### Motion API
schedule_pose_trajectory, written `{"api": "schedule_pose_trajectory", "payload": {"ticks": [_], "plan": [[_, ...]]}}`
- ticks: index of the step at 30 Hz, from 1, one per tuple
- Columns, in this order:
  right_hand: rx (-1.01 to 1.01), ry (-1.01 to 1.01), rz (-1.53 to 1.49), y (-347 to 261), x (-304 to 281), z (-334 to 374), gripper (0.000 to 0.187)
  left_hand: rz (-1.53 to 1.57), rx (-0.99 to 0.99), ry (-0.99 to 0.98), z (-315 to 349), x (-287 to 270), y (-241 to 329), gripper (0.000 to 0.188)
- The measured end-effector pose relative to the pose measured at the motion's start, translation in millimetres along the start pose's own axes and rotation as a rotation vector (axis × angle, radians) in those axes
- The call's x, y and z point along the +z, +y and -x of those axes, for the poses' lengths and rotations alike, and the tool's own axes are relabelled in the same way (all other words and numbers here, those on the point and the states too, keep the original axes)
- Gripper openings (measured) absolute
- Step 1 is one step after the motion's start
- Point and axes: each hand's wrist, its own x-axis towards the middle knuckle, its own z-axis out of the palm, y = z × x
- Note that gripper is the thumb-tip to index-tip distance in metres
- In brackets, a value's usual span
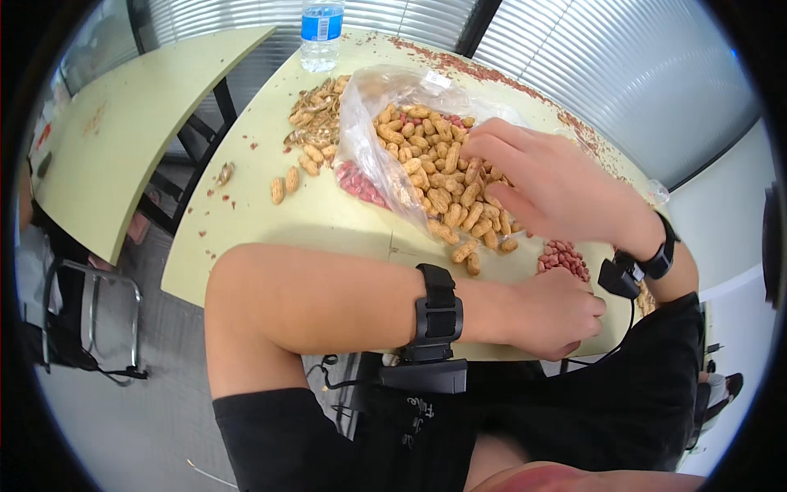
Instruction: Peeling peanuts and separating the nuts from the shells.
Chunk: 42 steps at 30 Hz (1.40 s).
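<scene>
Unshelled peanuts [447,168] lie heaped in and around a clear plastic bag [361,123] in the middle of the table. My right hand [557,176] reaches over the heap's right side, its thumb and fingers apart and the fingertips at the nuts. My left forearm crosses the table's near edge. At its end my left hand [561,312] is closed, knuckles up, just in front of a small pile of red shelled peanut kernels [562,259]. Whatever those fingers hold is hidden. More pink-red kernels [359,182] show at the bag's left side.
Broken shells [318,115] are piled left of the bag, with a few loose peanuts [284,185] nearby. A water bottle [320,37] stands at the far left corner. Red skins [492,74] litter the far edge. Another table [123,139] and a chair [90,312] are at left.
</scene>
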Motion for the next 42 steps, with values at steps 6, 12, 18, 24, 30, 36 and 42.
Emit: {"api": "schedule_pose_trajectory", "payload": {"ticks": [6,12,18,24,30,36,42], "plan": [[0.096,-0.131,0.097,41,6,-19,0.02,0.043,-0.063,-0.047,0,-9,2,0.013],[0.165,-0.269,0.247,66,10,-41,0.015,0.069,-0.045,-0.053,-1,-13,3,0.012],[0.214,-0.31,0.171,50,12,-75,0.018,0.067,0.018,-0.066,1,-15,3,0.01],[0.059,-0.231,-0.006,69,24,-75,0.031,0.07,0.023,-0.072,-1,-12,3,0.01],[0.336,-0.32,-0.215,58,12,-92,0.023,0.089,0.021,-0.075,0,-11,1,0.01],[0.035,-0.119,-0.322,88,56,-93,0.021,0.094,0.027,-0.086,-1,-12,3,0.01],[0.135,-0.248,-0.292,73,42,-102,0.019,0.095,0.016,-0.088,0,-15,2,0.01]]}}
